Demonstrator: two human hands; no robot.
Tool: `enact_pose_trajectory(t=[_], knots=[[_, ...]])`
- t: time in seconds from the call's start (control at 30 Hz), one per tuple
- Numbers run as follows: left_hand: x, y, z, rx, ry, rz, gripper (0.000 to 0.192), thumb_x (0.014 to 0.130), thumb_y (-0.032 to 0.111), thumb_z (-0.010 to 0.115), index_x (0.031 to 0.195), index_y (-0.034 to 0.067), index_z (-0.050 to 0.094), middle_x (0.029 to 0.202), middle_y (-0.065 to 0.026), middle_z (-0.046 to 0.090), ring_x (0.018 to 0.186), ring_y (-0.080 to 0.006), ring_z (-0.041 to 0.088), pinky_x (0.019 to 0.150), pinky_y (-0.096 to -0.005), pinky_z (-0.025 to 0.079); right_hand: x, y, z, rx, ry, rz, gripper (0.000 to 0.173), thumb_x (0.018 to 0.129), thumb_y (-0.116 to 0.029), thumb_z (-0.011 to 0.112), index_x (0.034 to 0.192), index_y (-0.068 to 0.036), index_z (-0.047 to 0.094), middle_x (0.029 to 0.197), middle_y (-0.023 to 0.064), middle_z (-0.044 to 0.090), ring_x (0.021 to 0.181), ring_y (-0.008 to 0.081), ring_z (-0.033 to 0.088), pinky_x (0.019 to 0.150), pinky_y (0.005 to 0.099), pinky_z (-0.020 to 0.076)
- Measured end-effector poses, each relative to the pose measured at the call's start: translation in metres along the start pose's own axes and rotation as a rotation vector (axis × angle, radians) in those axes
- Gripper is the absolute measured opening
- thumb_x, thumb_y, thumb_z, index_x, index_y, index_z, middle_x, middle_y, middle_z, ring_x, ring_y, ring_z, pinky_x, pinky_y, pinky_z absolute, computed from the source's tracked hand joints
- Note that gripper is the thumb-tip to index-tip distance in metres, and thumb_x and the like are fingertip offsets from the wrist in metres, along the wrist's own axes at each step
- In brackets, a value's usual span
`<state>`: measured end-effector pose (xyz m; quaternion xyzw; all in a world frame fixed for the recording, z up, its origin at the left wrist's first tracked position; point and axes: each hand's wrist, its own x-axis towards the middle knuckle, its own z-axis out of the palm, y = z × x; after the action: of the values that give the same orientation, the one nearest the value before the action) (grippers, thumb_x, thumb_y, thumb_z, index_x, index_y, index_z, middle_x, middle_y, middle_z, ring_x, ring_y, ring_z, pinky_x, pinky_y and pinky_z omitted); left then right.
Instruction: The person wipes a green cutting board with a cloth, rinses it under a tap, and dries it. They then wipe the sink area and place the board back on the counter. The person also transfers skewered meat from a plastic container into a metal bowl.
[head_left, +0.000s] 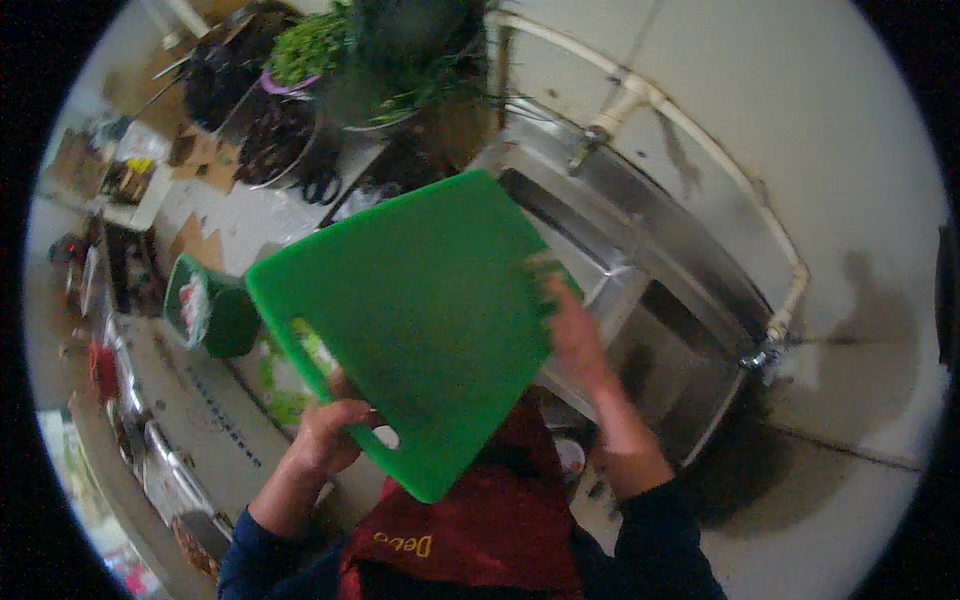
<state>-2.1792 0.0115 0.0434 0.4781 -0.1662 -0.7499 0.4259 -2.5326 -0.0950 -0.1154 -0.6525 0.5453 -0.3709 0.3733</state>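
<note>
A large green plastic cutting board (427, 322) is held up at a slant in front of my body, partly over the edge of the steel sink. My left hand (328, 435) grips it through the long handle slot at its lower left edge, the thumb lying over the face. At the board's right edge is my right hand (574, 330), blurred, its fingers against the face. Whether something is between those fingers I cannot tell. Below the board shows my dark red apron (465, 529), which bears yellow lettering.
Right of the board is a steel double-basin sink (637, 292), with a tap (589, 146) and a white wall pipe (712, 150). A green bin (225, 315) stands left. Beyond are leafy greens (307, 49) in a purple-rimmed container and a bucket (277, 142) of dark contents.
</note>
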Motion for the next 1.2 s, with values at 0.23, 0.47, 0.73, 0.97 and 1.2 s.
enact_pose_trajectory(t=[0.23,0.47,0.73,0.97,1.2], knots=[[0.000,-0.008,0.007,0.179,-0.070,-0.104,0.062,0.085,0.009,0.061,0.144,0.000,0.043,0.116,-0.0189,0.064,0.093,-0.0298,0.069,0.080,-0.0423,0.058,0.084,-0.107,0.080,0.257,-0.107,-0.063,0.047,0.091,0.004,0.043,0.135,-0.001,0.060,0.133,0.0178,0.065,0.123,0.0268,0.061,0.105,0.0357,0.0457],[0.004,0.007,0.015,0.340,-0.133,-0.117,0.056,0.086,0.010,0.063,0.139,-0.001,0.045,0.110,-0.0150,0.064,0.089,-0.0242,0.067,0.077,-0.0372,0.057,0.121,-0.173,0.120,0.143,-0.180,-0.788,0.046,0.090,-0.004,0.049,0.135,-0.003,0.060,0.138,0.0183,0.061,0.131,0.0354,0.055,0.115,0.0445,0.0390],[-0.015,0.045,0.023,1.043,-0.614,-0.045,0.073,0.085,0.012,0.068,0.150,-0.003,0.038,0.129,-0.0221,0.058,0.110,-0.0302,0.063,0.090,-0.0434,0.056,0.081,0.096,0.026,0.506,0.233,0.514,0.039,0.103,-0.027,0.054,0.134,-0.005,0.060,0.116,0.0126,0.068,0.094,0.0286,0.068,0.081,0.0437,0.0572],[-0.024,0.053,0.063,2.258,-0.824,0.698,0.058,0.099,0.026,0.044,0.150,0.000,0.044,0.154,-0.0239,0.045,0.137,-0.0411,0.051,0.106,-0.0662,0.043,-0.006,0.102,0.046,0.915,0.180,0.766,0.039,0.103,-0.029,0.054,0.133,-0.004,0.060,0.114,0.0119,0.068,0.093,0.0281,0.067,0.079,0.0437,0.0566],[-0.011,0.066,0.053,2.190,-0.885,0.576,0.065,0.094,0.025,0.055,0.154,0.003,0.039,0.158,-0.0212,0.041,0.142,-0.0381,0.046,0.114,-0.0628,0.036,-0.026,0.090,0.056,1.100,0.243,0.829,0.040,0.103,-0.031,0.055,0.133,-0.004,0.060,0.113,0.0113,0.068,0.091,0.0277,0.067,0.078,0.0436,0.0560]])
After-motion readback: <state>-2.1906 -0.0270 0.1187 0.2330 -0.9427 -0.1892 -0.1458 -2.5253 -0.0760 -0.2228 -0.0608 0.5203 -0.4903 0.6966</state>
